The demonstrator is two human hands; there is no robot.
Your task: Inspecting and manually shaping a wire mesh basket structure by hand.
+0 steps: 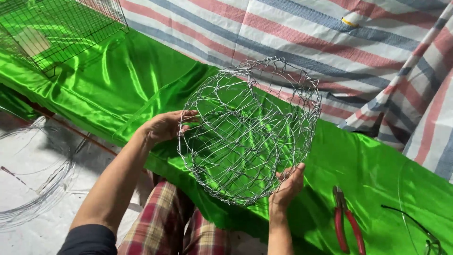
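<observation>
Your hands hold wire basket [247, 132] between them, above green surface [118, 80]. Left hand [165, 126] grips left rim, fingers curled; right hand [288, 185] pinches lower right edge. Red pliers [347, 225] lie right of it.

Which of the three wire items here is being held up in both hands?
The rounded wire-mesh basket; the black grid cage sits on green cloth, the loose wire coil lies on the floor.
</observation>
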